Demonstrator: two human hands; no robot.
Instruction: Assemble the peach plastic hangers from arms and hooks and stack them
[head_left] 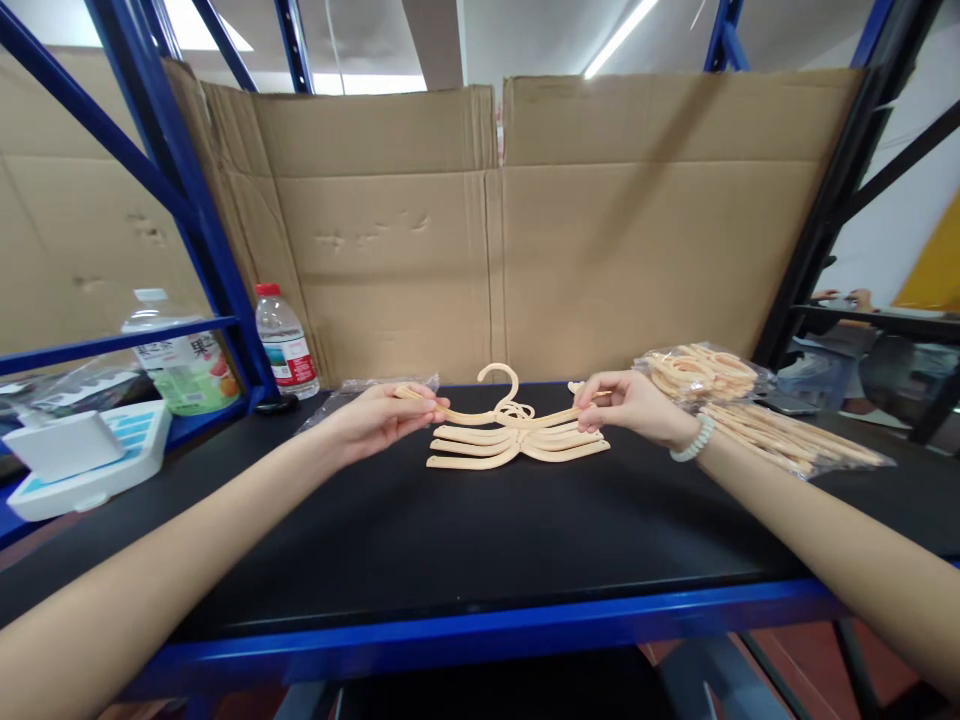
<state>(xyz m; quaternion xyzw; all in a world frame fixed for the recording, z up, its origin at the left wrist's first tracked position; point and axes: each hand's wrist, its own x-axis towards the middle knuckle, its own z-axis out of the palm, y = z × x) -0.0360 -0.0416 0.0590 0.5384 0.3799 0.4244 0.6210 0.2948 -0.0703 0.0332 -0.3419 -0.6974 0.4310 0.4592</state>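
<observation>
Holding one hanger, two hands, three hangers stacked beneath

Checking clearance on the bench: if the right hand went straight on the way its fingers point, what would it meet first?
The right hand points leftward along the held hanger; past that, probably the left hand.

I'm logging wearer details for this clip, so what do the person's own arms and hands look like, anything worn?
Both forearms are bare, with no sleeves in view. The right hand has a pale beaded bracelet around its wrist. The left hand wears nothing: no glove, ring, watch or band is visible.
</observation>
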